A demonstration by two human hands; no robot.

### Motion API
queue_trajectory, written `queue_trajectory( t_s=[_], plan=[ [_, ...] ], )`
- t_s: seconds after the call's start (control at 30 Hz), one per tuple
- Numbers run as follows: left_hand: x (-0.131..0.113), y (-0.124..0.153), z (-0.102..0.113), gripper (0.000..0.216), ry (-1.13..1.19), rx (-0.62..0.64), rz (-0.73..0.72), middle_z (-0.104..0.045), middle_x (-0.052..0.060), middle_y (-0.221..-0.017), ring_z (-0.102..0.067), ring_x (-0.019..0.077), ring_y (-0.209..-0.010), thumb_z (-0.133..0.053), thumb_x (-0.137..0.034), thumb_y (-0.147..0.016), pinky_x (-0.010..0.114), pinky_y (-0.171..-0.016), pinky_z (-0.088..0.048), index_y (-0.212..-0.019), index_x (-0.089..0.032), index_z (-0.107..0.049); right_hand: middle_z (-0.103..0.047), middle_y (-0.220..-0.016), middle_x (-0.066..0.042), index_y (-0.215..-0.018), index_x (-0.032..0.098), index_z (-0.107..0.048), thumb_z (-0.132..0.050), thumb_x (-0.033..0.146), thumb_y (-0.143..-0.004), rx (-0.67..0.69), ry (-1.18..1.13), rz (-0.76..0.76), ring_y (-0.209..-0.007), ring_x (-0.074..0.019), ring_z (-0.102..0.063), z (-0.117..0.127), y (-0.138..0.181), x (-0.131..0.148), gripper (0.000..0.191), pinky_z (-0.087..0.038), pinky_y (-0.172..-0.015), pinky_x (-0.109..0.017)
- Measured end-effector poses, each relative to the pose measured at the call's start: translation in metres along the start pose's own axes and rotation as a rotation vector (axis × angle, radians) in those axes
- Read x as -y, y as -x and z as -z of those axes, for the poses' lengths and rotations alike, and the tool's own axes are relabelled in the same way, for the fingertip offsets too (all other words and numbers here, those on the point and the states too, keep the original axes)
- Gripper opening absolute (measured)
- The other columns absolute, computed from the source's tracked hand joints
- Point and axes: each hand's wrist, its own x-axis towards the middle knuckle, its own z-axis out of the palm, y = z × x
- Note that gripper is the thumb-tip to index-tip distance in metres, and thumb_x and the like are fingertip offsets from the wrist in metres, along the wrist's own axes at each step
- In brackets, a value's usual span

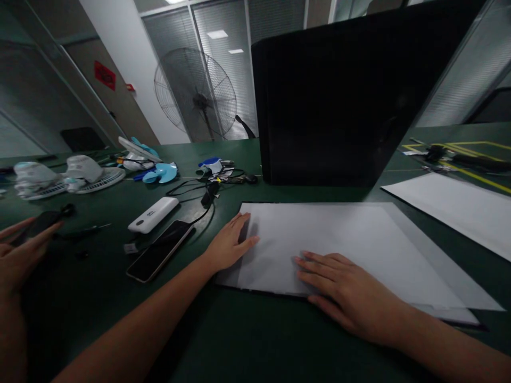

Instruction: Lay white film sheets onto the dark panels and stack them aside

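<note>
Large sheets of white paper (331, 229) lie on a thin dark-edged board on the green table in front of me. The top sheet sits askew, its right end reaching past the board's edge. My left hand (229, 242) rests at the left edge of the paper, fingers apart, thumb pointing inward. Flat on the sheet near its front edge is my right hand (343, 287), fingers stretched out to the left. Neither hand grips anything. Under the palms, the paper is hidden.
A black box-like panel (339, 106) stands behind the paper. Left are a phone (162, 252), a white power bank (154, 214), cables and fan parts (159, 173). Another person's hand (24, 244) holds a dark device at far left. More white paper (459, 207) lies right.
</note>
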Motion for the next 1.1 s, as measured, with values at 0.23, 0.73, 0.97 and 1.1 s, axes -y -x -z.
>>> queue_trajectory(
  t_s=[0.23,0.73,0.97,1.1],
  plan=[
    [0.007,-0.004,-0.001,0.063,0.014,-0.002,-0.001,-0.038,0.016,-0.166,-0.035,0.0303,-0.154,-0.059,-0.04,-0.094,0.05,-0.127,-0.028,-0.151,-0.015,-0.051,-0.046,-0.158,-0.003,-0.155,0.034,-0.047,-0.053,0.04,-0.102,-0.175,-0.047,-0.008,-0.145,-0.0242,-0.045,0.016,0.012,-0.045,0.054,-0.043,-0.117,-0.048],
    [0.002,-0.009,0.001,0.045,-0.076,-0.058,-0.004,-0.061,0.007,-0.148,-0.051,0.03,-0.144,-0.053,-0.027,-0.087,0.052,-0.124,-0.036,-0.125,-0.021,-0.075,-0.066,-0.12,-0.031,-0.137,0.011,-0.061,-0.03,0.046,-0.099,-0.125,0.334,-1.181,-0.099,-0.0462,-0.068,0.031,0.129,-0.222,0.061,-0.052,-0.073,-0.061],
    [-0.001,-0.011,0.0,0.034,-0.069,-0.109,0.015,-0.064,0.008,-0.145,-0.058,0.0321,-0.138,-0.058,-0.041,-0.091,0.051,-0.12,-0.042,-0.11,-0.023,-0.079,-0.069,-0.092,-0.025,-0.1,0.016,-0.07,-0.036,0.026,-0.094,-0.085,0.492,-1.117,-0.08,-0.041,-0.069,0.05,0.097,-0.176,0.036,-0.052,-0.059,-0.053],
    [-0.002,-0.01,0.0,0.028,-0.043,-0.108,0.01,-0.064,0.01,-0.145,-0.056,0.0307,-0.139,-0.057,-0.038,-0.09,0.048,-0.12,-0.041,-0.104,-0.022,-0.076,-0.068,-0.081,-0.019,-0.088,0.021,-0.065,-0.04,0.032,-0.095,-0.086,0.533,-0.977,-0.065,-0.0355,-0.067,0.063,0.066,-0.124,0.028,-0.051,-0.052,-0.049]
  ],
)
